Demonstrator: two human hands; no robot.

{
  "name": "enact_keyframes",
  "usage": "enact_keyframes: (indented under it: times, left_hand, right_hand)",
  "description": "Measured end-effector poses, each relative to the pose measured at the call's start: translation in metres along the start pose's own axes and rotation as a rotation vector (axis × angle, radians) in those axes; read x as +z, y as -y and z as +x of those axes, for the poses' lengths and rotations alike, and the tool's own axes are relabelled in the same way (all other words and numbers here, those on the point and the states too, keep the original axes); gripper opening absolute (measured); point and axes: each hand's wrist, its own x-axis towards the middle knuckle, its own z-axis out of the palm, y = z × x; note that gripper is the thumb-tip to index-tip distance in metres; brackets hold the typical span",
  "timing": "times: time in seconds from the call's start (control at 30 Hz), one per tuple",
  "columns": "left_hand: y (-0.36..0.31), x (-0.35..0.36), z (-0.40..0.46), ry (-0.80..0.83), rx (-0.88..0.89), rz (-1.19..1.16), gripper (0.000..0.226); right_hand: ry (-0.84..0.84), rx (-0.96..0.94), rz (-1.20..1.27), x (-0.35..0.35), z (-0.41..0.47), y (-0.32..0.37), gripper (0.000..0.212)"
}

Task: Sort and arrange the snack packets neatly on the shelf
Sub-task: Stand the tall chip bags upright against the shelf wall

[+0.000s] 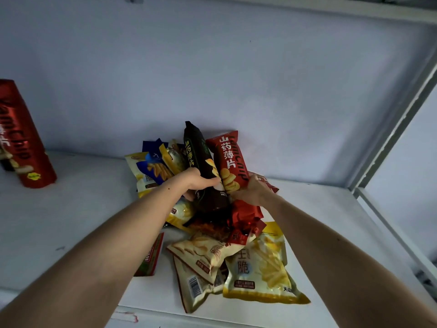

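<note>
Red and dark-green yam-chip packets, lifted at the centre of the frame, mark an early stage of sorting. Left hand (201,181): its grip is wrapped round the dark-green packet (197,152), held upright above the heap. Right hand (253,190): its grip clasps the lower end of the red packet (228,157), which stands just beside the green one, the two touching along their edges. Below them, from centre to lower right of the frame, the remaining snack packets lie in an unsorted pile (212,245) on the white shelf (82,209): yellow fry bags, cream bags, a blue-and-yellow bag at the back, crumpled red wrappers, several overlapping. At the left edge, well apart from the pile, one tall red packet (22,138) stands upright, seemingly already placed. Judged from this layout, only a small share is arranged; most packets await grouping by kind and lining up, and the two held packets have no visible resting place yet.
</note>
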Motion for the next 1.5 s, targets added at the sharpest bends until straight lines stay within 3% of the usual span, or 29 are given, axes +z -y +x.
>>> enact_keyframes:
  times: [0.17, 0.37, 0.53, 0.63, 0.73, 1.13, 1.4, 1.5]
  left_hand:
    - [0.000, 0.008, 0.008, -0.025, -0.062, -0.195, 0.086]
    - [0.006, 0.004, 0.015, -0.053, -0.017, -0.391, 0.059]
    - [0.013, -0.009, 0.015, -0.094, 0.125, -0.360, 0.073]
    - [0.013, -0.019, 0.007, -0.127, 0.221, -0.331, 0.066]
    - [0.019, -0.037, -0.001, -0.205, 0.250, -0.288, 0.074]
    - [0.101, -0.165, -0.074, -0.434, 0.300, -0.201, 0.094]
    - [0.218, -0.255, -0.128, -0.525, 0.238, -0.190, 0.090]
    - [0.265, -0.281, -0.140, -0.514, 0.244, -0.186, 0.102]
  right_hand:
    - [0.109, 0.048, 0.094, 0.002, 0.008, -0.005, 0.102]
    - [0.096, 0.039, 0.220, 0.000, 0.020, -0.012, 0.084]
    - [-0.022, -0.030, 0.214, -0.010, 0.009, -0.011, 0.065]
    - [-0.068, -0.075, 0.203, -0.016, 0.004, -0.006, 0.066]
    - [-0.125, -0.131, 0.203, -0.020, -0.007, 0.009, 0.064]
    - [-0.196, -0.337, 0.128, 0.004, -0.057, 0.131, 0.068]
    - [-0.182, -0.388, 0.170, 0.091, -0.094, 0.243, 0.069]
    - [-0.151, -0.380, 0.178, 0.136, -0.107, 0.275, 0.072]
